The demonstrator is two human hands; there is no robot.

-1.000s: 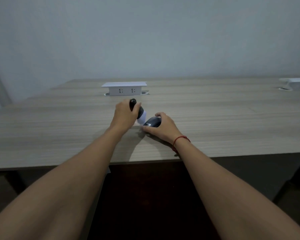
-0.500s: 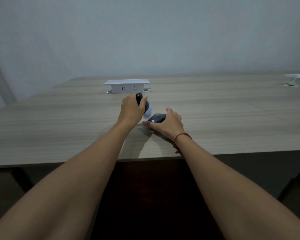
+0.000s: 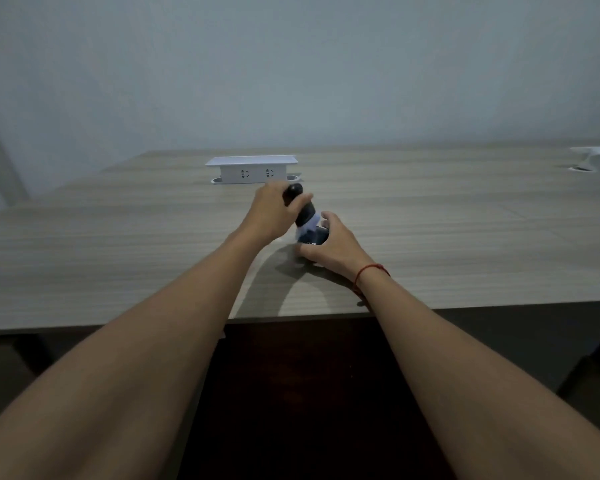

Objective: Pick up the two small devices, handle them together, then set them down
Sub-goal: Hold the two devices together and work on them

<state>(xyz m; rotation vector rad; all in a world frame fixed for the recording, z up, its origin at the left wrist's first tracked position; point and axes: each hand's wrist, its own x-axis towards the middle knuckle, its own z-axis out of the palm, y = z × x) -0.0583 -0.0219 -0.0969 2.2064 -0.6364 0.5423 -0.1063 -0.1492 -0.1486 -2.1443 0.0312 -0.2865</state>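
My left hand (image 3: 270, 213) grips a black stick-shaped device (image 3: 301, 206) with a pale lower end, held tilted so that end points down to the right. That pale tip touches a dark rounded device (image 3: 313, 237) that my right hand (image 3: 329, 243) cups from the right side, low over the wooden table (image 3: 118, 258). My right fingers hide most of the dark device. A red string circles my right wrist.
A white pop-up socket box (image 3: 252, 169) stands on the table just behind my left hand. A second white socket box (image 3: 598, 156) sits at the far right edge. The table's front edge runs under my forearms, with dark floor below.
The stick device in my left hand has tipped further over onto the dark device. My right hand has closed more around the dark device. The view has shifted slightly.
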